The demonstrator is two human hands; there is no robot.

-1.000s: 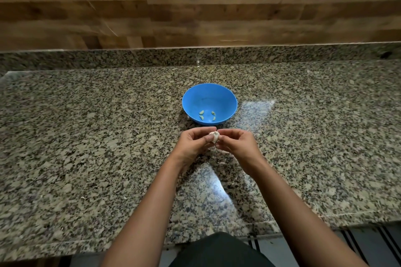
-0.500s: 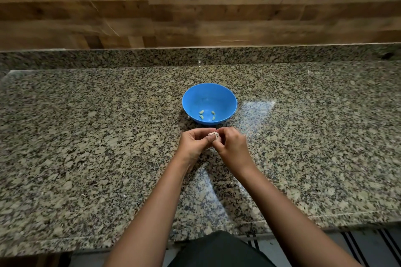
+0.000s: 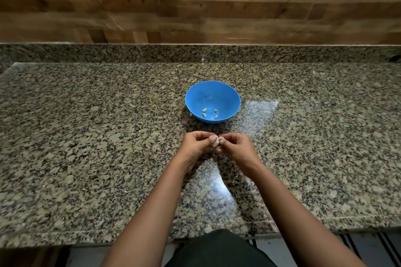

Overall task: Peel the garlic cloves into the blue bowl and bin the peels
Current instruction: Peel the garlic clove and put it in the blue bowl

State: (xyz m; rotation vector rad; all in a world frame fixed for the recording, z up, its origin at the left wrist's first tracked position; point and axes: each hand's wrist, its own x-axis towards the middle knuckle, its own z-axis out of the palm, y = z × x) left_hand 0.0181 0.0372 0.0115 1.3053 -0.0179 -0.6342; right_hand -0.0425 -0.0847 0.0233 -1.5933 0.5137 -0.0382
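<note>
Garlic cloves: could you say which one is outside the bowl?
The clove pinched between the left hand and right hand; four others lie in the blue bowl.

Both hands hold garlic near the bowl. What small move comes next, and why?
Likely strip the skin with the right hand while the left hand pinches the garlic: it looks unpeeled, and the blue bowl just beyond holds four cloves.

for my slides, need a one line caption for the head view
Both hands, left hand and right hand, pinch a garlic piece near a blue bowl holding four peeled cloves.
</note>
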